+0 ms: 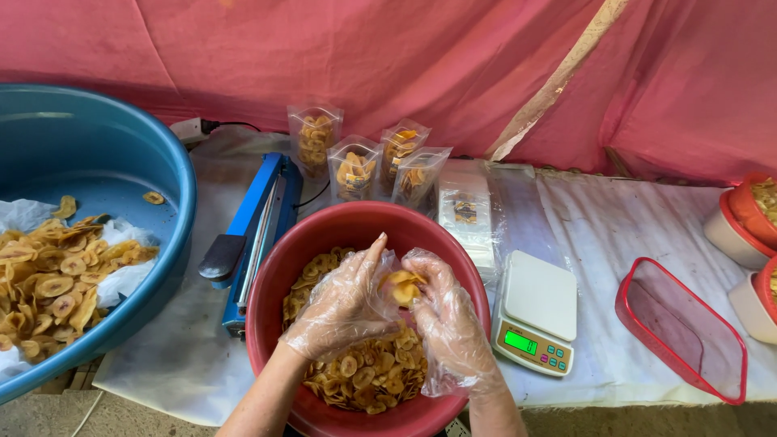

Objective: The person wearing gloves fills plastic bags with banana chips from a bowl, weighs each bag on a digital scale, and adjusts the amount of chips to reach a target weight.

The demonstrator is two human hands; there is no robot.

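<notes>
Both my hands wear clear plastic gloves and are inside a red bowl (279, 267) full of yellow banana chips (364, 376). My left hand (344, 303) and my right hand (449, 324) are cupped together, holding a small bunch of chips (402, 287) between the fingers above the pile. Behind the bowl stand several clear pouches (354, 168) filled with chips.
A large blue tub (166, 162) with more chips on white paper sits at the left. A blue heat sealer (257, 222) lies beside the bowl. A white digital scale (536, 322), a stack of flat pouches (467, 212), a red-rimmed lid (680, 328) and red containers (749, 218) are at the right.
</notes>
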